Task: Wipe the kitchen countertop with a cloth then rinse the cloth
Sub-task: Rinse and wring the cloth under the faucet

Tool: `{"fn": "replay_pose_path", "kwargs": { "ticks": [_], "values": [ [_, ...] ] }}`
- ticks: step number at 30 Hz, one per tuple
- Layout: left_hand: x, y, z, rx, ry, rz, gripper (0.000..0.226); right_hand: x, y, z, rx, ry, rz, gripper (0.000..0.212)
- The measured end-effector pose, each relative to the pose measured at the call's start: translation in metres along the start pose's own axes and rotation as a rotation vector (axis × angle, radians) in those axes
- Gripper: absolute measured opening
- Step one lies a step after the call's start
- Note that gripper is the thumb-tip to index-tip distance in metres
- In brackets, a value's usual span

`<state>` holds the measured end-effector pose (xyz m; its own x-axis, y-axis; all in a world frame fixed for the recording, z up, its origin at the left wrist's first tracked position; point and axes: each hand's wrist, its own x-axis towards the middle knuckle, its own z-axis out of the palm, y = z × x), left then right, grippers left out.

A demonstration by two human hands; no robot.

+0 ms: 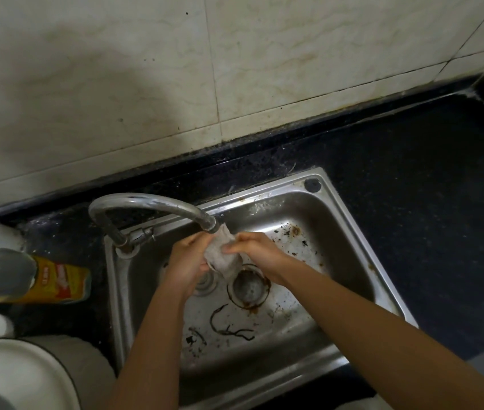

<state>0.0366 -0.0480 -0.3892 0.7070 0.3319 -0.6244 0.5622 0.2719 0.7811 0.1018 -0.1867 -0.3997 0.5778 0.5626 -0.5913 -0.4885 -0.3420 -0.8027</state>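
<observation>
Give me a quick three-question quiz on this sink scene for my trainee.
1. True or false: the left hand and the right hand both grip the cloth.
2. Where in the sink is the cloth? A) flat on its floor; B) bunched at the tap outlet; C) draped over the tap's arch.
3. Fill in: the yellow packet lies on the person's ____ side of the sink.
Key: 1 true; 2 B; 3 left.
</observation>
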Motion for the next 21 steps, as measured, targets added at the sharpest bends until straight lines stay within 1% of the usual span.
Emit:
{"fn": "replay_pose_path", "kwargs": {
  "ticks": [1, 4, 6, 9, 12, 14, 15, 16, 18, 19, 21],
  "values": [
    [0.0, 0.0, -0.002, -0.015, 0.014, -0.015, 0.027, 0.001, 0.001, 0.001, 0.063, 0.033, -0.008, 0.006],
    [0.0, -0.002, -0.01, 0.04, -0.081, -0.021, 0.033, 0.006, 0.005, 0.0, 0.289, 0.08, -0.031, 0.011],
    [-0.001, -0.006, -0.011, 0.061, -0.074, 0.01, 0.028, 0.007, 0.005, 0.0, 0.333, 0.071, -0.025, 0.014],
    [0.002, -0.014, -0.009, 0.078, 0.011, 0.057, 0.025, 0.009, 0.005, 0.002, 0.312, 0.055, 0.016, 0.021],
    [-0.001, -0.013, 0.002, 0.109, 0.021, 0.092, 0.023, 0.011, -0.001, 0.007, 0.14, 0.086, 0.012, 0.028],
    [-0.006, -0.01, 0.011, 0.091, 0.056, 0.105, 0.023, 0.012, -0.008, 0.013, -0.03, 0.178, -0.022, 0.029],
    [-0.007, -0.009, 0.016, 0.072, 0.101, 0.097, 0.024, 0.012, -0.01, 0.016, -0.136, 0.238, -0.055, 0.037],
    [-0.007, -0.008, 0.019, 0.046, 0.155, 0.088, 0.028, 0.011, -0.011, 0.02, -0.249, 0.283, -0.104, 0.045],
    [-0.003, -0.005, 0.023, -0.023, 0.228, 0.043, 0.041, 0.006, -0.013, 0.031, -0.416, 0.301, -0.258, 0.053],
    [0.0, -0.004, 0.025, -0.036, 0.242, 0.02, 0.046, 0.004, -0.011, 0.037, -0.484, 0.292, -0.328, 0.055],
    [0.002, -0.003, 0.028, -0.016, 0.249, 0.003, 0.047, 0.001, -0.008, 0.043, -0.65, 0.302, -0.411, 0.054]
  ]
}}
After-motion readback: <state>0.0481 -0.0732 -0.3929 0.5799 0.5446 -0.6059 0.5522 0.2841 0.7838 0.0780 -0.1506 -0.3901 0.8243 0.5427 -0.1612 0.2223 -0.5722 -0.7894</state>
